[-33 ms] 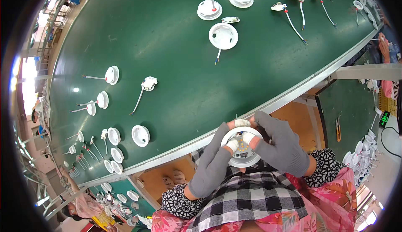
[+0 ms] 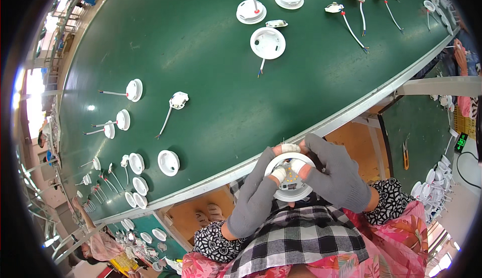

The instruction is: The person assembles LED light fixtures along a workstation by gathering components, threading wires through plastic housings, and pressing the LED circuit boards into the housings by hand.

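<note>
Close to my body, at the table's edge, I hold a round white lamp housing (image 2: 290, 192) with a board of small yellow LEDs (image 2: 290, 178) inside it. My left hand (image 2: 256, 190), in a grey fingerless glove, grips the housing's left side, its taped thumb on the board. From the right, my right hand (image 2: 337, 175), gloved alike, wraps the rim with its taped thumb pressed inside. The fingers under the housing are partly hidden. Nearest on the green table lies an empty white housing (image 2: 168, 163).
The green table (image 2: 211, 77) curves ahead, with a pale metal edge (image 2: 351, 108). Scattered over it are wired lamp housings (image 2: 251, 12) and a loose driver module with a cable (image 2: 178, 100). At right, a side table holds an orange cutter (image 2: 405, 155). Other people sit at both sides.
</note>
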A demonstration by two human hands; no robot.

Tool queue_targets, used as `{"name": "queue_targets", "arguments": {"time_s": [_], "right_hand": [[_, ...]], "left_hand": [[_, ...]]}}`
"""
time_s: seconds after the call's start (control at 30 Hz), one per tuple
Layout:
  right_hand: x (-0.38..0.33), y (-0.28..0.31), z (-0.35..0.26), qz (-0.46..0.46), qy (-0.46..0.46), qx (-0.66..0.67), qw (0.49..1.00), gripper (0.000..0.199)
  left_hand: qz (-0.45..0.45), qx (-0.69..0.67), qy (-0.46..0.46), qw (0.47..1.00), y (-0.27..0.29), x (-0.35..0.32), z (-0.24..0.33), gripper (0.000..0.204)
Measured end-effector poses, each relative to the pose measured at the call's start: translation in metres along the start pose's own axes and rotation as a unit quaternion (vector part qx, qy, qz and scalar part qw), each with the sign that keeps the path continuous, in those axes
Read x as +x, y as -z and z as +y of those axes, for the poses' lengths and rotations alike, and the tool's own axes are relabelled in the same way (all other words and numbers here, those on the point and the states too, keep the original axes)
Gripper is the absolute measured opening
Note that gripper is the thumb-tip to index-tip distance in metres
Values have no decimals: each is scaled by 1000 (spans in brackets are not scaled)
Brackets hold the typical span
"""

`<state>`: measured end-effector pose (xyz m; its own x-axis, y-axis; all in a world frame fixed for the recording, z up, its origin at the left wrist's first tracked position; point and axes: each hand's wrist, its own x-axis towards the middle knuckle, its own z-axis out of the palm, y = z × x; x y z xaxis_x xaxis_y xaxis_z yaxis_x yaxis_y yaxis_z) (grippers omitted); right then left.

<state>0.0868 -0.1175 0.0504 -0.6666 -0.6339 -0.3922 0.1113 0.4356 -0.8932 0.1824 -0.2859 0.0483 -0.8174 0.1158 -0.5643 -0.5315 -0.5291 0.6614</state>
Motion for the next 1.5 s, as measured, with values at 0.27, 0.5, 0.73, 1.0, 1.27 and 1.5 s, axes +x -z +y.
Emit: {"name": "queue_targets", "arguments": {"time_s": [0.27, 0.5, 0.73, 1.0, 1.27, 1.5], "right_hand": [[-5, -9, 3, 26, 3, 31, 999, 31], [-11, -12, 5, 36, 25, 2, 999, 28], [-17, -16, 10, 28, 52, 5, 998, 26], [-19, -3, 12, 18, 13, 51, 998, 27], [-13, 1, 12, -23, 0, -5, 1000, 27], [-17, -5, 15, -15, -46, 82, 995, 27]], "left_hand": [[85, -23, -5, 996, -13, -1, -8, 51], [97, -25, -22, 995, -17, -3, -14, 39], [112, 12, -3, 994, -18, -7, -17, 36], [-17, 84, 52, 995, -7, -7, 1, 51], [-55, 96, 102, 989, -9, -8, 7, 65], [-82, 60, 105, 989, -8, -9, 3, 57]]}}
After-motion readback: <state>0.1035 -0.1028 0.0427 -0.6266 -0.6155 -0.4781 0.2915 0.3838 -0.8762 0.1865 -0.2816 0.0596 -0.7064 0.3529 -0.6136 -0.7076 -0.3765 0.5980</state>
